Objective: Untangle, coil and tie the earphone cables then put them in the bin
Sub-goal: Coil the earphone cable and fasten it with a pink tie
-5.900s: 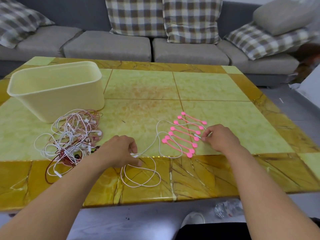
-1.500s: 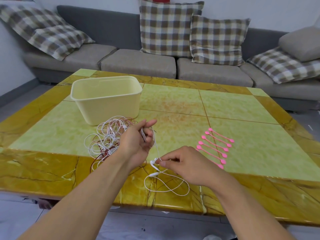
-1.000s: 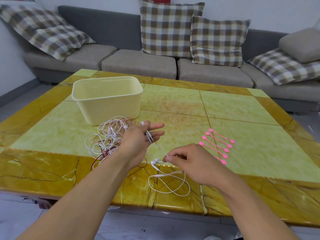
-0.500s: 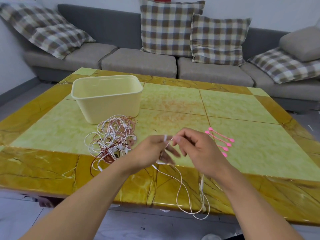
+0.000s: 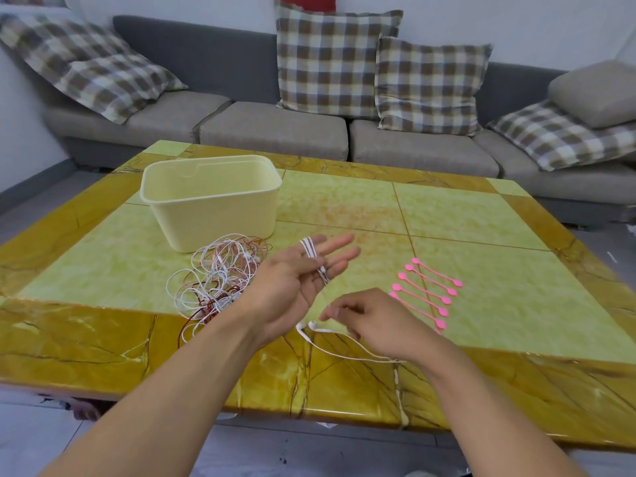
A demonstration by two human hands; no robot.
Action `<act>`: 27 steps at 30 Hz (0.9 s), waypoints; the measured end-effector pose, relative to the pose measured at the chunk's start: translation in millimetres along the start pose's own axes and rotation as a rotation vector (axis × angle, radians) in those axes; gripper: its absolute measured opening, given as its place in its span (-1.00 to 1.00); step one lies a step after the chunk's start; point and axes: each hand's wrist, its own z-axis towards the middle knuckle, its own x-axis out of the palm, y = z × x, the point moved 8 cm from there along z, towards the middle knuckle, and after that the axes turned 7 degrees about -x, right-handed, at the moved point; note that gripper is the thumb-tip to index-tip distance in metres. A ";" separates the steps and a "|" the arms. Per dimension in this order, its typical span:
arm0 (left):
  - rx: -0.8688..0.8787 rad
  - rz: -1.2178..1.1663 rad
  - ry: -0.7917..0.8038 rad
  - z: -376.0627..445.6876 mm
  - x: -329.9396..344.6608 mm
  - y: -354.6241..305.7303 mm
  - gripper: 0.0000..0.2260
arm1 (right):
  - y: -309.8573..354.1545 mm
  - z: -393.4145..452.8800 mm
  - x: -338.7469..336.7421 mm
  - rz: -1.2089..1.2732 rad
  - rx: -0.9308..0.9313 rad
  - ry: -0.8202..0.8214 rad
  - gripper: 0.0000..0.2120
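My left hand (image 5: pixel 292 284) is raised palm up above the table, fingers stretched out. A white earphone cable (image 5: pixel 344 352) is looped over its upper fingers and wedged between two of them. The cable's loose end trails on the table with its earbuds (image 5: pixel 311 327) by my left wrist. My right hand (image 5: pixel 378 325) hovers low just right of the earbuds, its blurred fingertips pinching the cable. A tangle of white and red earphone cables (image 5: pixel 220 277) lies left of my left hand. The cream bin (image 5: pixel 210 208) stands behind the tangle.
Several pink silicone ties (image 5: pixel 426 290) lie in a row right of my hands on the green and yellow marble table (image 5: pixel 481 270). A grey sofa (image 5: pixel 275 129) with checked cushions runs along the far side. The table's near edge is under my forearms.
My hands have parted: the left one rose and opened its fingers with the cable looped over them, the right dropped toward the table. The earbuds now rest on the tabletop instead of hanging over the edge.
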 end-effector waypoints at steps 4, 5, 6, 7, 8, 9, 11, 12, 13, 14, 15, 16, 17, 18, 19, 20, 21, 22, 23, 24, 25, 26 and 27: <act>0.110 0.478 -0.143 2.1 -23.4 1.4 -0.42 | 19.3 -4.6 12.2 0.010 -0.093 0.065 -0.80; 0.100 0.647 -0.158 0.7 -21.5 3.7 -0.43 | 24.2 -5.4 11.0 -0.011 -0.124 0.055 -0.80; 0.066 0.777 -0.158 0.6 -19.6 8.2 -0.48 | 26.8 -5.9 8.5 -0.019 -0.147 0.039 -0.80; 0.030 0.886 -0.164 0.6 -19.6 12.2 -0.56 | 27.9 -7.0 4.4 -0.008 -0.154 0.019 -0.80; 0.003 0.967 -0.187 0.4 -21.1 13.6 -0.65 | 27.2 -8.1 -1.3 0.020 -0.152 -0.008 -0.80; -0.016 1.009 -0.220 0.0 -24.8 13.2 -0.72 | 27.1 -10.3 -7.9 0.043 -0.153 -0.036 -0.79; -0.025 0.998 -0.253 -1.3 -30.7 10.6 -0.71 | 29.4 -14.9 -21.3 0.041 -0.186 -0.107 -0.76; -0.035 0.965 -0.248 -1.3 -32.3 10.9 -0.69 | 30.5 -16.4 -26.8 0.038 -0.208 -0.142 -0.75; -0.052 0.915 -0.227 -1.1 -32.7 11.9 -0.67 | 30.6 -17.8 -31.5 0.045 -0.223 -0.178 -0.74; -0.064 0.867 -0.194 -0.5 -31.6 14.3 -0.68 | 29.1 -18.7 -35.1 0.061 -0.231 -0.213 -0.75; -0.071 0.829 -0.165 0.1 -30.0 16.5 -0.69 | 27.7 -19.0 -38.0 0.078 -0.236 -0.244 -0.75; -0.072 0.799 -0.143 0.0 -27.8 18.8 -0.70 | 26.2 -19.4 -40.3 0.087 -0.240 -0.271 -0.75; -0.079 0.765 -0.119 -0.4 -25.7 21.4 -0.70 | 25.3 -20.1 -42.6 0.091 -0.244 -0.298 -0.75; -0.098 0.711 -0.082 -0.7 -23.2 24.6 -0.70 | 24.9 -20.5 -45.5 0.093 -0.250 -0.330 -0.76; -0.134 0.638 -0.031 -1.2 -20.8 29.3 -0.71 | 25.3 -21.2 -48.4 0.095 -0.255 -0.367 -0.77; -0.180 0.565 0.025 -2.5 -17.6 34.1 -0.71 | 25.8 -21.7 -51.2 0.099 -0.259 -0.407 -0.79; -0.226 0.507 0.074 -4.1 -14.1 38.0 -0.71 | 26.5 -22.3 -53.8 0.107 -0.263 -0.448 -0.82; -0.261 0.463 0.114 -5.1 -11.1 41.6 -0.72 | 26.1 -22.3 -56.3 0.116 -0.266 -0.488 -0.85; -0.286 0.431 0.147 -5.8 -8.6 44.5 -0.72 | 24.2 -21.4 -58.5 0.124 -0.262 -0.521 -0.89; -0.300 0.405 0.174 -6.8 -5.3 46.5 -0.72 | 21.3 -20.4 -60.8 0.132 -0.251 -0.546 -0.92; -0.306 0.390 0.197 -8.2 -2.9 47.8 -0.71 | 18.5 -19.2 -62.5 0.141 -0.243 -0.560 -0.94; -0.306 0.387 0.215 -8.6 -0.8 48.3 -0.70 | 16.3 -17.9 -64.4 0.148 -0.243 -0.568 -0.95; -0.313 0.394 0.230 -9.3 0.0 48.8 -0.69 | 15.1 -17.0 -65.0 0.157 -0.243 -0.570 -0.95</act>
